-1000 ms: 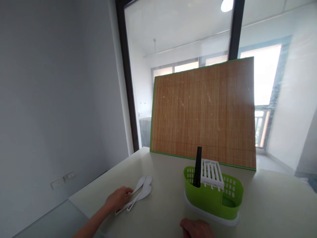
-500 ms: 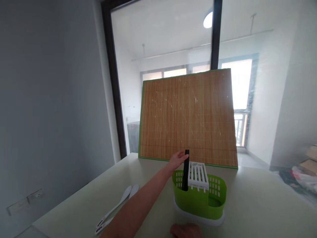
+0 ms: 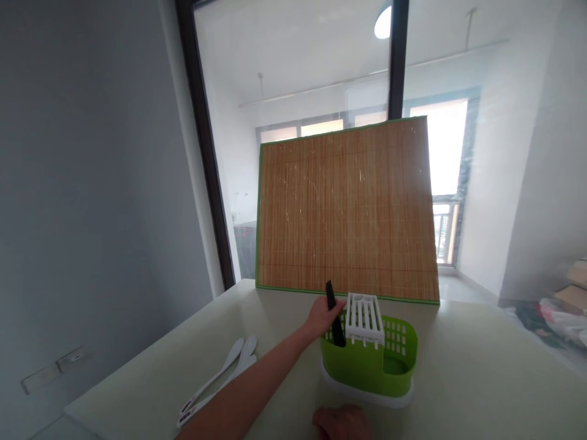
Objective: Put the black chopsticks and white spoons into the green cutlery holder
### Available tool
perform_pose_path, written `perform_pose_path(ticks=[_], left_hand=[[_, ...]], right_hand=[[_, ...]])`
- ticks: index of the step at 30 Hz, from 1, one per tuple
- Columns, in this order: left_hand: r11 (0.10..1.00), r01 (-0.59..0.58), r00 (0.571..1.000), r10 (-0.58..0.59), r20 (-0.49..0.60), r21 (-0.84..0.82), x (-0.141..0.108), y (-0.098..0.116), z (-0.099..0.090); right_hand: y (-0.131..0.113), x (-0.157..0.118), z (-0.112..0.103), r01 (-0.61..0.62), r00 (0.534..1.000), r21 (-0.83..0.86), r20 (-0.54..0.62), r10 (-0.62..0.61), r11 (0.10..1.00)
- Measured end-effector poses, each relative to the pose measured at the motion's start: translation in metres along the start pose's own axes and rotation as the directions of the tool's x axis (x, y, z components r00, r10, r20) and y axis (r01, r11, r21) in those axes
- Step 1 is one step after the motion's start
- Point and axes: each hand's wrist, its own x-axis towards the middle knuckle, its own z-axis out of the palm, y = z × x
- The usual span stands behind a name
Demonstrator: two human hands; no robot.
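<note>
My left hand is closed round a bundle of black chopsticks. Their lower ends stand inside the left part of a green utensil basket, and the bundle leans to the left. A white slotted rack sits across the basket's middle, right beside my fingers. At the bottom edge of the view my right hand rests on the table in front of the basket, its fingers curled in with nothing visible in them. Part of that hand is cut off by the frame.
Several white spoons lie on the pale table to the left, partly behind my left forearm. A bamboo mat board with green edging stands upright at the table's back. A white base tray is under the basket.
My left hand has come lower and slightly left on the chopsticks, and the bundle has gone from nearly upright to tilted left. The right hand stays by the table's front.
</note>
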Motion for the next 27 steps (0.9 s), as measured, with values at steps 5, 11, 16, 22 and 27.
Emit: perform_pose_path(ticks=[5, 11, 16, 22, 27], left_hand=[[1.0, 0.021, 1.0, -0.021, -0.019, 0.018, -0.006, -0.009, 0.006], [0.933, -0.173, 0.963, 0.093, -0.253, -0.317, 0.011, 0.05, -0.036], [0.963, -0.254, 0.905, 0.202, -0.374, -0.092, 0.015, 0.089, -0.124], [0.808, 0.348, 0.924, -0.209, -0.32, 0.476, -0.04, -0.006, -0.193], [0.649, 0.566, 0.821, -0.388, -0.419, 0.509, -0.1, -0.089, -0.23]], right_hand=[[-0.001, 0.002, -0.022, -0.009, 0.999, 0.01, 0.047, 0.009, 1.0], [-0.002, 0.001, -0.022, -0.003, 0.997, 0.036, 0.076, 0.0, 0.999], [-0.002, -0.002, -0.022, -0.023, 0.995, 0.087, 0.102, 0.014, 0.996], [-0.005, -0.004, -0.024, -0.01, 0.994, 0.142, 0.106, -0.005, 0.99], [-0.006, -0.005, -0.018, 0.005, 0.994, 0.119, 0.108, -0.018, 0.993]])
